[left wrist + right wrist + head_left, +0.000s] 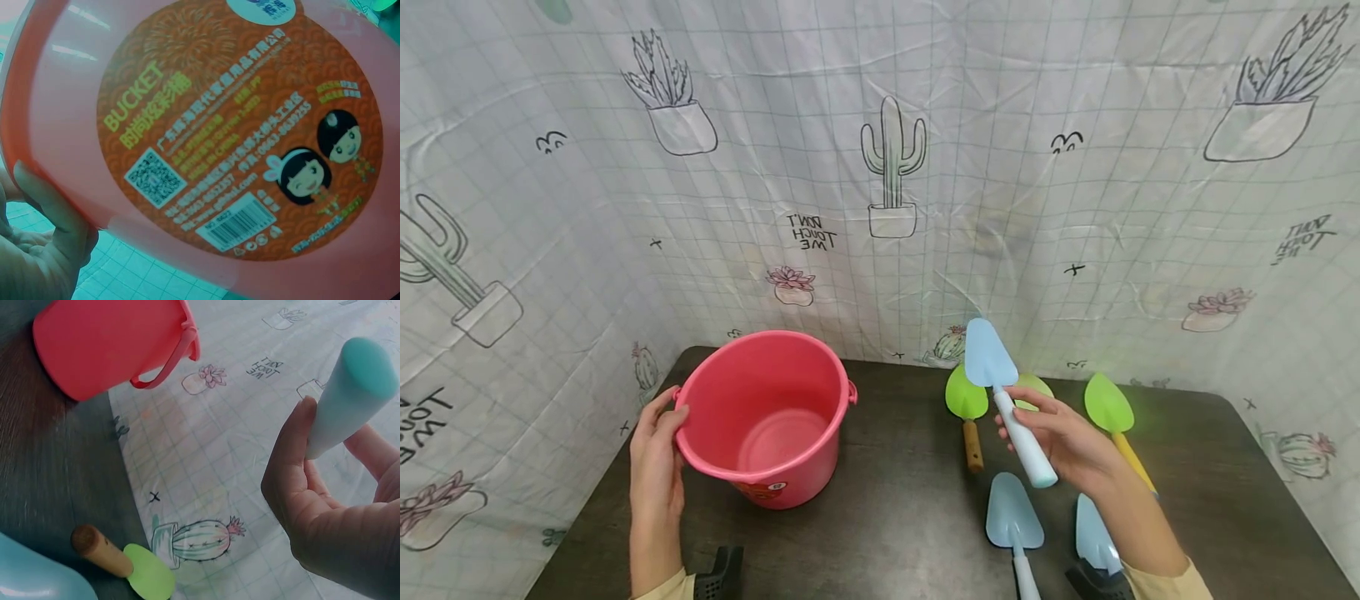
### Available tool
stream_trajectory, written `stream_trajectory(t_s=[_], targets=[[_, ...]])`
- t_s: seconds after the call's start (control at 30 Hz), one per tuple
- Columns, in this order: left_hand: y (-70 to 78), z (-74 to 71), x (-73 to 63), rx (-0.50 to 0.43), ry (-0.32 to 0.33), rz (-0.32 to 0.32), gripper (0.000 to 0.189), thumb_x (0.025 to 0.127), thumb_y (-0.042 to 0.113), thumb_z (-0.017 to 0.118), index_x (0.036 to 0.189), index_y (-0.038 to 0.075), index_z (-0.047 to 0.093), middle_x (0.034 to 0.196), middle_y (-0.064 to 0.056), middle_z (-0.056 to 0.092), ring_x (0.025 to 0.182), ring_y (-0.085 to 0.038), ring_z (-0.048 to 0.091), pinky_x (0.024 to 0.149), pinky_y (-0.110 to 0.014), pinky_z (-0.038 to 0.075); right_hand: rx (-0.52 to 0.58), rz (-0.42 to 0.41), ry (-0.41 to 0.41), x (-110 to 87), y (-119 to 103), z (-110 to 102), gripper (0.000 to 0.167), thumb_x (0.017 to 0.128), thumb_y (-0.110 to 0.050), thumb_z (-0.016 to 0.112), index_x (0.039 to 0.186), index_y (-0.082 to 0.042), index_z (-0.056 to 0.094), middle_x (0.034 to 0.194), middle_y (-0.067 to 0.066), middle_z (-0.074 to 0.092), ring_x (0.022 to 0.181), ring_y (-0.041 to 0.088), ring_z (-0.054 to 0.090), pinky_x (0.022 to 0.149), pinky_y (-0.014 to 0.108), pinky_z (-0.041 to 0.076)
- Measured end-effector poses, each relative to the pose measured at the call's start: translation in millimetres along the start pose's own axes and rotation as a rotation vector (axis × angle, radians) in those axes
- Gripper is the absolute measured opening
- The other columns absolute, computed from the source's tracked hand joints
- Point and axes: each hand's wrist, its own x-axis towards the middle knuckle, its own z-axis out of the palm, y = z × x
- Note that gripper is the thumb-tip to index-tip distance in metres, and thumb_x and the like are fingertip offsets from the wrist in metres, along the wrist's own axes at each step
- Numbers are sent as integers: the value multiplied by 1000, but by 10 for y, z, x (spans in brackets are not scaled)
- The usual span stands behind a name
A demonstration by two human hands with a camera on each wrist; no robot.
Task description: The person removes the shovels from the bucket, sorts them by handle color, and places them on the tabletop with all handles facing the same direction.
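A red-pink plastic bucket (808,475) stands on the left of the dark table, its open top tipped towards me. My left hand (657,458) grips its rim at the left, fingers outside, thumb at the edge. The bucket's round orange label (237,131) fills much of the left wrist view. My right hand (1067,437) holds a light-blue trowel (988,354) by its white handle, blade pointing up and away, raised above the table. In the right wrist view the handle's teal end (370,365) faces the camera, pinched between thumb and fingers.
Around the right hand lie a green trowel with a wooden handle (966,392), a green trowel with a yellow handle (1108,404) and a yellow-green blade (1034,384). Nearer me are a blue-grey trowel (1013,512) and another blue blade (1092,529). A patterned cloth (1000,208) walls the back and sides.
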Motion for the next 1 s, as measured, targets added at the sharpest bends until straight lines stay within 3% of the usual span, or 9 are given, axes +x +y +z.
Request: stream_trajectory(t_s=[0.3, 0.5, 0.77, 1.0], targets=[[-6, 10, -3, 5, 6, -1, 45, 107, 20, 55, 149, 11, 45, 104, 3, 66, 78, -8, 65, 66, -18, 57, 21, -4, 21, -136, 54, -168, 30, 110, -5, 44, 121, -22, 67, 115, 5, 69, 104, 17, 69, 90, 31, 56], [-6, 10, -4, 1, 14, 3, 46, 107, 20, 55, 150, 11, 44, 104, 2, 65, 79, -7, 66, 68, -18, 57, 17, 4, 79, -207, 51, -212, 28, 110, -6, 46, 121, -22, 66, 117, 4, 70, 105, 15, 69, 91, 30, 56], [7, 20, -12, -10, 18, 4, 44, 107, 18, 55, 148, 11, 45, 102, 1, 65, 78, -7, 67, 66, -18, 58, 94, 9, 45, -278, 70, -338, 31, 110, -6, 44, 122, -23, 67, 120, 4, 69, 106, 15, 66, 92, 30, 55], [20, 21, -9, -10, 16, -7, 44, 107, 19, 55, 149, 11, 45, 101, 2, 64, 77, -6, 67, 66, -18, 57, 84, 23, 41, -339, 86, -422, 31, 110, -6, 43, 124, -22, 67, 117, 2, 67, 106, 15, 64, 92, 32, 55]])
